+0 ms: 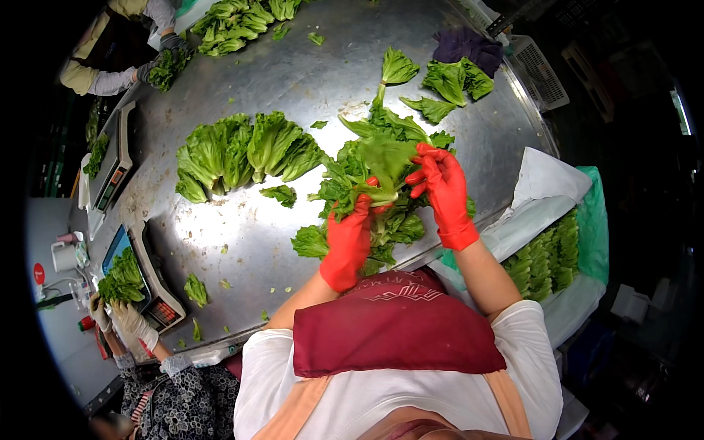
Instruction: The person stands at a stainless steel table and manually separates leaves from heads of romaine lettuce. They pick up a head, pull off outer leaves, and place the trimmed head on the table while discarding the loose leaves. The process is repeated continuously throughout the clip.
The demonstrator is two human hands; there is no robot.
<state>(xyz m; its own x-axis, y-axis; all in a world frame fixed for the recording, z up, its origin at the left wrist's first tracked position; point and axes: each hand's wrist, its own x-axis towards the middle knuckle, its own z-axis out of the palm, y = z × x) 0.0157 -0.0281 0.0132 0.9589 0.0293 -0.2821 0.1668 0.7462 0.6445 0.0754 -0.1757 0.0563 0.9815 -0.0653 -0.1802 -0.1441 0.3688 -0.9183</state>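
My left hand (350, 242), in a red rubber glove, grips a green leaf lettuce head (388, 162) near its pale base. Part of its leaves is blurred. Close by on the right is my right hand (446, 192), gloved in the same red, with its fingers apart and fingertips at the leaf edge. Loose lettuce leaves (404, 228) lie in a heap under both hands, partly hidden by them. Left of the heap, several lettuce heads (223, 151) rest in a row on the metal table (264, 236).
Two digital scales (159, 280) (115, 159) bear lettuce at the left. A co-worker's pale-gloved hands (129, 324) touch the nearer scale's lettuce; another person's dark-gloved hands (173, 49) hold greens. A lined crate (591, 220) of lettuce stands right. A dark cloth (467, 49) lies at the table's far right.
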